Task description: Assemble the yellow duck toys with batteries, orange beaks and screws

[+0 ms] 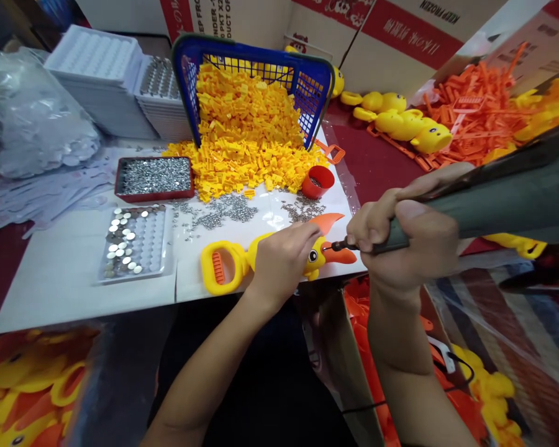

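Observation:
My left hand [284, 261] is closed round the body of a yellow duck-shaped toy [251, 248], which lies on the white table top [144, 298]. The toy's loop handle [205, 267] points left, and its orange beak [335, 256] points right. My right hand [407, 233] grips a dark green electric screwdriver [484, 198]. Its bit meets the toy's head at the base of the beak, beside the printed eye. Whether a screw sits under the tip is too small to tell. The part of the toy beneath my left palm is hidden.
A blue basket [251, 46] spills small yellow parts [246, 124] over the table. Loose screws [223, 211] lie near a red tray [153, 197], a red cup [317, 182] and a plastic tray of coin cells [135, 242]. Orange parts [475, 118] pile up at the right.

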`<state>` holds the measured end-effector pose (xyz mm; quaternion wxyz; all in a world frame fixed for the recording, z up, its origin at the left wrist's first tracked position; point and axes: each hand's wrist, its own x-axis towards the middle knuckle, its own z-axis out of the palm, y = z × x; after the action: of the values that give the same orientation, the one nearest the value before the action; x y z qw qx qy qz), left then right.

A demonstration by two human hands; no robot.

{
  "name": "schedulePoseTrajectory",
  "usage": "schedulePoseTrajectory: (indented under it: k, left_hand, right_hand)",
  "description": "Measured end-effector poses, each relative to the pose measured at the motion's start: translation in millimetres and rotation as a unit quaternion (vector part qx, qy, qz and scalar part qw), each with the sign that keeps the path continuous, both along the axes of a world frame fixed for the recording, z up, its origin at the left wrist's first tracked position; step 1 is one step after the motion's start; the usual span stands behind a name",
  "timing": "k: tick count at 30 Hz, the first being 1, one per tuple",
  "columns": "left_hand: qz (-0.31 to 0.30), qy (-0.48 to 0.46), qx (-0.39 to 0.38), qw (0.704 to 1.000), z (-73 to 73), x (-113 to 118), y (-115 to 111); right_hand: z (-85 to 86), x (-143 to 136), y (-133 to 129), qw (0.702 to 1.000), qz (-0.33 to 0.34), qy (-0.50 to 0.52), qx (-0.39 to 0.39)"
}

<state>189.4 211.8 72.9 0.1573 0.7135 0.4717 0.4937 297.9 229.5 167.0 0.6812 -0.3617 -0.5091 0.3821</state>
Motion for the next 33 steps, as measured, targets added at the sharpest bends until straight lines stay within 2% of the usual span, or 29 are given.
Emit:
schedulePoseTrajectory:
  k: [6, 10, 15, 17, 21, 27, 33]
  left_hand:
    - [0.007, 0.011, -0.017, 1.0, 1.9, 3.9, -0.6]
    - [0.016, 0.013, -0.024, 0.999, 0.5, 6.6, -2.0]
    - [0.032, 0.02, -0.007, 0.999, 0.1, 12.8, 0.0]
    - [0.038, 0.026, 0.0, 0.999, 1.1, 14.0, 1.4]
    - [0.053, 0.03, 0.004, 0.998, 2.6, 11.9, 2.2]
    - [0.118, 0.065, 0.035, 0.99, 2.9, 8.2, -1.0]
    - [0.108, 0.064, 0.084, 0.989, 2.2, 11.2, -2.7]
  right_hand:
    - [-7.9, -1.6, 1.7, 0.999, 0.033, -0.02, 0.025]
    - [-8.7, 2.6, 2.4, 0.998, 0.048, 0.001, 0.03]
    - [-3.5, 2.8, 1.4, 0.989, 0.148, 0.012, 0.026]
    - [-1.6, 4.0, 3.2, 0.987, 0.159, 0.02, 0.02]
    - [0.7, 13.4, 9.8, 0.99, 0.132, 0.037, 0.014]
    - [6.5, 29.1, 15.6, 0.997, 0.022, 0.051, 0.048]
    - [15.3, 21.4, 15.8, 0.996, -0.013, 0.077, 0.049]
